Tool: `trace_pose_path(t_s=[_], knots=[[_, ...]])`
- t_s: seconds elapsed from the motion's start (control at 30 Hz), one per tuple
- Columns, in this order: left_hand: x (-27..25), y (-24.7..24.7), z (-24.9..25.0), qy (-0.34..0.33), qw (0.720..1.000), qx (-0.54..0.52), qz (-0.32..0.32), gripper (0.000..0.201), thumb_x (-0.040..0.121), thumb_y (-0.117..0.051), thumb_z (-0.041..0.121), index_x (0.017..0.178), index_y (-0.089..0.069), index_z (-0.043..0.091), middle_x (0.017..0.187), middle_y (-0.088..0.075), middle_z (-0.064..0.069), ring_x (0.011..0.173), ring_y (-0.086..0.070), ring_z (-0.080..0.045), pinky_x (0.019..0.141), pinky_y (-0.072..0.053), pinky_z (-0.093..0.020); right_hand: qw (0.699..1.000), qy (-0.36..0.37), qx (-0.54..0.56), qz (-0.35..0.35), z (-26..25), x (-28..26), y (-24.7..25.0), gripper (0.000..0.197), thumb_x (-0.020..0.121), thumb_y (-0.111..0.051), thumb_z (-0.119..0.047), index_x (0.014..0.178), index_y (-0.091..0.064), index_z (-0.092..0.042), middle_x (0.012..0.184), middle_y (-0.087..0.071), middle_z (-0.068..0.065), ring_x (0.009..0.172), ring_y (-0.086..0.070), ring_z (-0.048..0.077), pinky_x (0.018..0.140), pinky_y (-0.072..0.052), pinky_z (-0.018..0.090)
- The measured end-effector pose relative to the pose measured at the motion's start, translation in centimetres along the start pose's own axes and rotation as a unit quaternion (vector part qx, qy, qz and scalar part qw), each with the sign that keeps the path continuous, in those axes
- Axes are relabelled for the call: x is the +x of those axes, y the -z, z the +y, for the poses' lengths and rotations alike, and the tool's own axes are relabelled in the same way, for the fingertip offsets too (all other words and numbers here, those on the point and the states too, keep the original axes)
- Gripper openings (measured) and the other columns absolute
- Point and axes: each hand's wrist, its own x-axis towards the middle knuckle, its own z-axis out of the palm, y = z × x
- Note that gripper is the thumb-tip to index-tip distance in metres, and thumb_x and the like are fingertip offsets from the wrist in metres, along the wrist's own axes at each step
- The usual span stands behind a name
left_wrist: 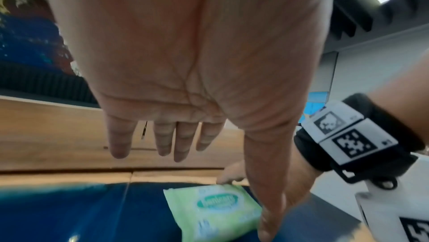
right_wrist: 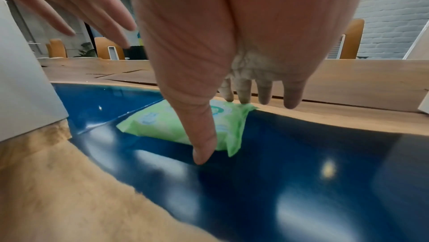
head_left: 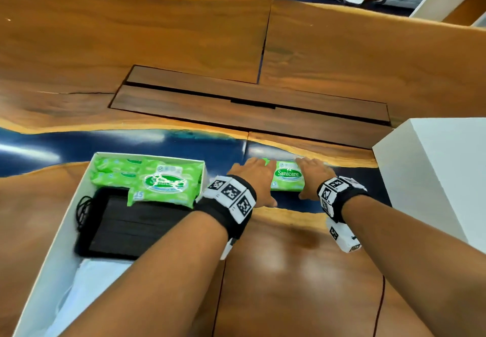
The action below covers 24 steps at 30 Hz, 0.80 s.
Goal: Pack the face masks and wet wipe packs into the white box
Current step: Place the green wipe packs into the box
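A green wet wipe pack [head_left: 288, 177] lies flat on the blue strip of the table, between my two hands. My left hand [head_left: 260, 181] hovers over its left end with straight fingers and its thumb down by the near edge. My right hand [head_left: 307, 178] spans the right end: its fingertips [right_wrist: 243, 97] touch the pack's far edge [right_wrist: 162, 126] and its thumb [right_wrist: 204, 145] points down at the near edge. The white box [head_left: 60, 231] stands open at the left. It holds several green wipe packs [head_left: 163, 181] and a stack of black face masks [head_left: 136, 228].
A tall white block [head_left: 434, 178] stands close on the right of my right hand. Dark inset wooden panels [head_left: 249, 100] run across the table beyond the blue strip. Something pale and white [head_left: 92, 284] lies in the near end of the box.
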Motion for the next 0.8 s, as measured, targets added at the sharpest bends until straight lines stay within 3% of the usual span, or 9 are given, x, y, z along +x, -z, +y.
trace_pose_path(t_s=[0.13,0.3,0.37,0.5,0.67,0.8], knots=[[3.4,-2.7,1.7,0.028,0.999,0.014,-0.022,0.097,0.08,-0.075,0.04,0.153,-0.016,0.017,0.154,-0.03,-0.01,0.141,-0.029,-0.031,0.108,-0.037,-0.052,1.0,0.015,0.027,-0.005,1.0,0.2,-1.2,0.099,0.073,-0.079,-0.034,0.151,-0.02,-0.017,0.151,-0.032,0.006,0.139,-0.029,0.031,0.105,-0.041,0.047],[6.8,-3.9,3.8,0.079,0.996,0.034,-0.028,0.106,0.081,-0.075,0.021,0.156,0.0,0.025,0.163,-0.003,-0.012,0.144,-0.022,-0.039,0.103,-0.038,-0.055,0.999,0.024,0.044,-0.004,1.2,0.2,-2.1,0.083,0.074,-0.077,-0.032,0.143,-0.032,-0.019,0.141,-0.037,0.007,0.13,-0.036,0.034,0.095,-0.046,0.048],[7.7,-4.0,4.4,0.094,0.994,0.041,-0.03,0.1,0.082,-0.071,0.019,0.155,-0.004,0.028,0.16,-0.01,-0.012,0.14,-0.028,-0.039,0.097,-0.042,-0.054,0.998,0.028,0.055,0.0,1.3,0.1,-2.5,0.081,0.073,-0.078,-0.034,0.139,-0.035,-0.02,0.135,-0.04,0.007,0.124,-0.043,0.034,0.091,-0.048,0.046],[8.2,-4.6,5.0,0.115,0.991,0.059,-0.032,0.086,0.079,-0.075,0.023,0.148,-0.024,0.026,0.139,-0.035,-0.01,0.128,-0.04,-0.038,0.092,-0.048,-0.053,0.995,0.026,0.093,-0.015,1.2,-0.4,-2.8,0.084,0.066,-0.084,-0.035,0.133,-0.038,-0.018,0.124,-0.039,0.006,0.106,-0.059,0.032,0.078,-0.052,0.04],[7.8,-4.2,4.7,0.094,0.994,0.05,0.002,0.068,0.078,-0.074,0.027,0.135,-0.037,0.021,0.129,-0.04,-0.009,0.118,-0.046,-0.035,0.083,-0.048,-0.044,0.993,0.032,0.114,-0.022,1.3,-1.6,-1.5,0.078,0.065,-0.084,-0.035,0.127,-0.041,-0.016,0.123,-0.039,0.006,0.101,-0.06,0.03,0.077,-0.055,0.039],[6.1,-1.4,4.1,0.086,0.992,0.072,0.056,0.076,0.075,-0.077,0.032,0.138,-0.035,0.026,0.132,-0.039,-0.009,0.12,-0.042,-0.034,0.084,-0.045,-0.044,0.991,0.05,0.122,0.009,1.0,-3.2,2.2,0.08,0.064,-0.084,-0.034,0.129,-0.042,-0.017,0.126,-0.04,0.006,0.101,-0.058,0.029,0.079,-0.054,0.038]])
